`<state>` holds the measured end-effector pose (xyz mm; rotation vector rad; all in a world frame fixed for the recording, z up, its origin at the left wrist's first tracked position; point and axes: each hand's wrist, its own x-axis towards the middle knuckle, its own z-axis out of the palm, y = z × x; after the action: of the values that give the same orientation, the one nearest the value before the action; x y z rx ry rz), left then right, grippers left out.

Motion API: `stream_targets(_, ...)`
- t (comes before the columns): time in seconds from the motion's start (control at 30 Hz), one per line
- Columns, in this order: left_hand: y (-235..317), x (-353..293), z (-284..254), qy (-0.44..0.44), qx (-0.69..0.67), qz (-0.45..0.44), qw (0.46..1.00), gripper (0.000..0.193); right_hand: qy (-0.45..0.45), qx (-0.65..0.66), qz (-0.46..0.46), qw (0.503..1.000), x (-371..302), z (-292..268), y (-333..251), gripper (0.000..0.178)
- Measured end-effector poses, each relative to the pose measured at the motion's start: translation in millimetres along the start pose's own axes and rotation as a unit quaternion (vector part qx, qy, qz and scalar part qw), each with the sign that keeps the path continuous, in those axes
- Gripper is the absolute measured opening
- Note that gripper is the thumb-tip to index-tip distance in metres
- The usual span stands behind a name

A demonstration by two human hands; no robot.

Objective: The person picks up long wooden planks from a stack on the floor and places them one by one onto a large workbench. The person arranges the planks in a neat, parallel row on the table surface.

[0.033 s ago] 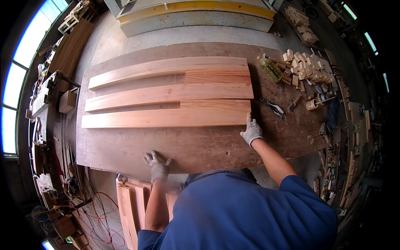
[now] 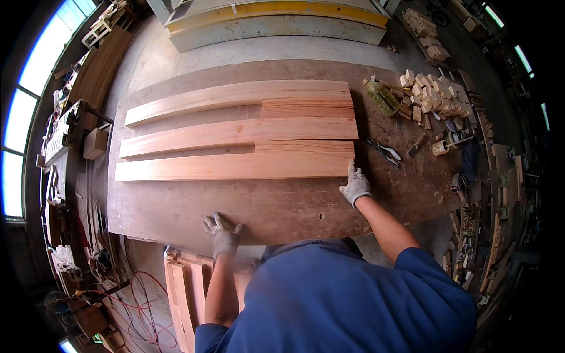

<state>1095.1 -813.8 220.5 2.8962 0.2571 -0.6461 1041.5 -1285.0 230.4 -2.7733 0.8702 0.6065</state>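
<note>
Three long pale wooden boards, the near one (image 2: 206,168), the middle one (image 2: 223,133) and the far one (image 2: 223,96), lie side by side on a brown worktable (image 2: 271,206). Two shorter wood pieces, one far (image 2: 306,107) and one near (image 2: 300,147), sit between them at the right end. My right hand (image 2: 355,187), gloved, touches the near board's right end corner with its fingers, thumb apart. On the table's near edge my gloved left hand (image 2: 222,235) rests flat with fingers spread, apart from the boards.
Pliers (image 2: 388,154), a plastic bottle (image 2: 382,99) and a pile of small wood blocks (image 2: 438,94) occupy the table's right side. More boards (image 2: 188,282) stand below the near edge at left. Red hose (image 2: 144,306) lies on the floor. A yellow-edged machine (image 2: 276,26) stands beyond.
</note>
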Motion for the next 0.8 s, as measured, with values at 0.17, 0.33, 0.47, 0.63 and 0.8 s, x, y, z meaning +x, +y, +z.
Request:
stream_targets(0.17, 1.4, -0.7, -1.9, -0.005, 0.000, -0.001, 1.000, 0.124, 0.002, 0.002, -0.001, 1.000, -0.5, 0.6, 0.6, 0.122)
stream_targets(0.33, 1.1, -1.1, -1.8, -0.003, 0.002, 0.000, 1.000, 0.123, 0.001, 0.001, -0.003, 1.000, -1.7, -1.5, -0.4, 0.122)
stream_targets(0.47, 2.2, -0.9, -2.6, -0.003, 0.009, -0.001, 1.000, 0.123, 0.007, -0.005, -0.004, 1.000, 2.0, 4.6, 2.6, 0.123)
stream_targets(0.63, 0.7, -0.5, -1.2, 0.000, 0.009, 0.002, 1.000, 0.122, 0.010, -0.009, -0.006, 1.000, 1.7, 5.4, 2.4, 0.123)
stream_targets(0.8, -1.8, 1.2, 1.6, -0.001, 0.007, 0.003, 1.000, 0.122, 0.016, -0.008, -0.010, 1.000, 1.5, 6.6, 2.9, 0.123)
